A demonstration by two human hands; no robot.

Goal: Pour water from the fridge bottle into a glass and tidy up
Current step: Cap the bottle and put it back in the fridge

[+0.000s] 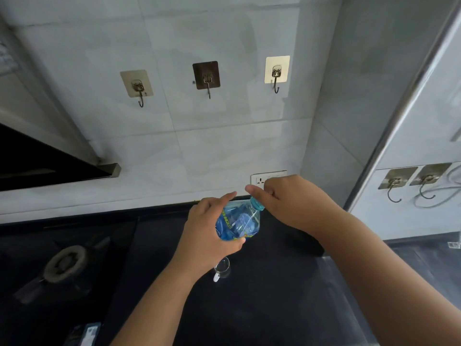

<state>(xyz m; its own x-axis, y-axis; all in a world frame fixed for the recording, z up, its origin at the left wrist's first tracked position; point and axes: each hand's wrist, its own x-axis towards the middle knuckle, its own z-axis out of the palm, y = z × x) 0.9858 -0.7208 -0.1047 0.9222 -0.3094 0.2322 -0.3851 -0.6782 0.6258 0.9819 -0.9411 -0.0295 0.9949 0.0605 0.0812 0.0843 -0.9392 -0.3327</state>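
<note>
1. While the left hand (207, 236) grips the bottle (238, 224) around its blue-labelled body, the right hand (287, 201) closes thumb and fingers on the blue cap (257, 204) at the bottle's far end.
2. Bottle: clear plastic, held above the desk (262, 295) and tilted, neck pointing far and right; the left index finger lies extended along its far side.
3. Glass (222, 269): small, clear, standing upright on the dark desk, near and just below the left hand, which partly covers it; a pale handle-like part shows at its near-left side. Whether it holds water cannot be told.
4. Stove (64, 265): black, set into the left part of the desk, with one round burner visible, well apart from the glass.
5. Wall (212, 146): pale tiles at the far side, carrying three adhesive hooks (206, 77) in a row, left, middle and right.
6. Socket (259, 181): white, on the wall just above the desk's far edge, partly hidden behind the right hand.
7. Side panel (424, 208): pale surface at the far right, with two more adhesive hooks and a thin looped wire hanging beside them.
8. Dark packet (84, 333): at the near-left edge of the view, its print too blurred to read.
</note>
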